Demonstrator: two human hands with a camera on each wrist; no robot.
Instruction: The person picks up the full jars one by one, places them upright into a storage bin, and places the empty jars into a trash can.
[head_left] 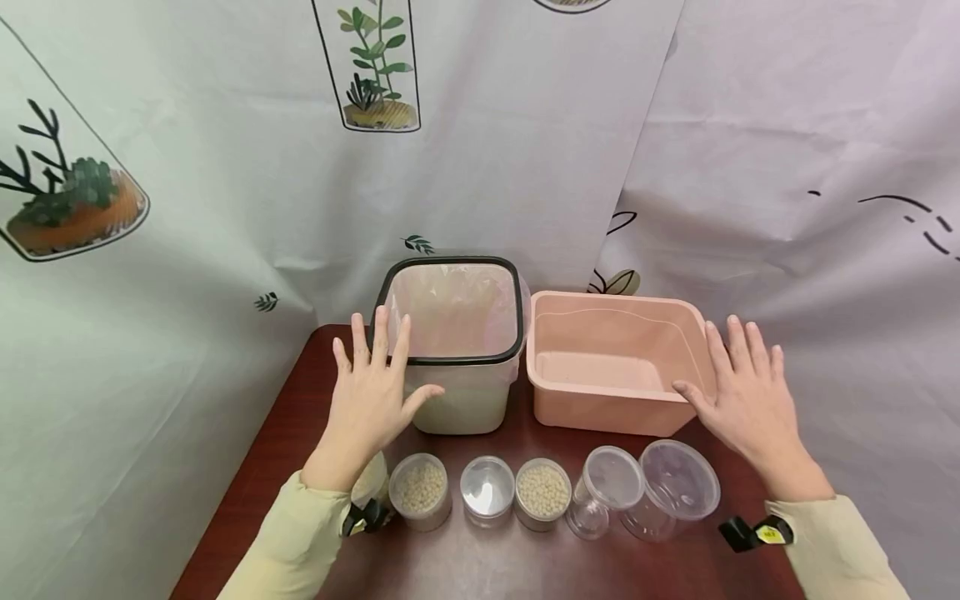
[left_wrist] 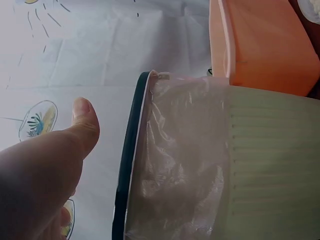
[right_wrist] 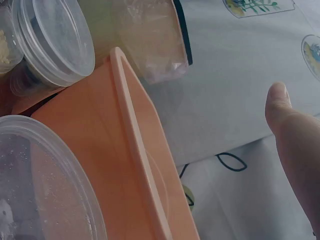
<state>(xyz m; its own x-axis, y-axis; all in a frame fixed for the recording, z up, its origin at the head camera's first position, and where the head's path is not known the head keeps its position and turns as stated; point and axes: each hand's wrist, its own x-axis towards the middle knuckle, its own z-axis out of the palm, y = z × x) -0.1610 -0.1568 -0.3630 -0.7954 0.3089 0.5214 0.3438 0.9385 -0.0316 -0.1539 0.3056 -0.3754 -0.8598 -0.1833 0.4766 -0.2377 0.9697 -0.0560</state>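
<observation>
My left hand (head_left: 369, 402) is raised with its fingers spread, near the left side of a pale trash bin (head_left: 461, 408) with a black rim and a clear liner bag (left_wrist: 185, 150). The right hand (head_left: 752, 404), also spread flat, hovers by the right end of an empty pink tub (head_left: 607, 408). Neither hand holds anything. In front of both containers stands a row of clear lidded jars. Small pale beads or beans fill one jar (head_left: 420, 492) and another jar (head_left: 543, 493). Between them is a jar (head_left: 487, 490) with a shiny lid.
Two clear jars, a narrower one (head_left: 607, 483) and a wider one (head_left: 678, 483), stand toward the right of the row. Another jar (head_left: 371, 482) is partly hidden behind the left wrist. The dark red table (head_left: 258, 475) meets printed white cloth (head_left: 225, 200) hanging behind.
</observation>
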